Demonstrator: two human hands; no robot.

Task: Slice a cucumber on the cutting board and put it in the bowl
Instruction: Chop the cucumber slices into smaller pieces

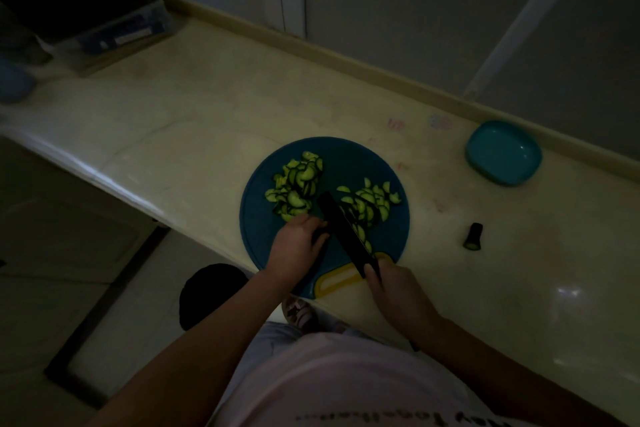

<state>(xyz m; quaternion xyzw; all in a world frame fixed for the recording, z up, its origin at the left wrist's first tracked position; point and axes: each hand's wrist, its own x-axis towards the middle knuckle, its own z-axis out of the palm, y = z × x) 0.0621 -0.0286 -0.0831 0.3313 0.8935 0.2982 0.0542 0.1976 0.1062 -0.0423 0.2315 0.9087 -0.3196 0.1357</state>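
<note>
While right hand [391, 284] grips knife [343, 232] over board [259, 229], left hand [298, 243] curls on cucumber [316, 238] beside it. Slices [298, 184] lie in two piles; bowl [504, 152] sits apart on surface [207, 121]

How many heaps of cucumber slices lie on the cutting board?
2. The left heap lies on the cutting board beyond the left hand; the right heap lies just right of the knife. A few slices may be hidden under the blade.

Pale countertop [207, 107], a blue-labelled box [121, 35] at its far-left end, a dark round object [207, 291] below
</note>
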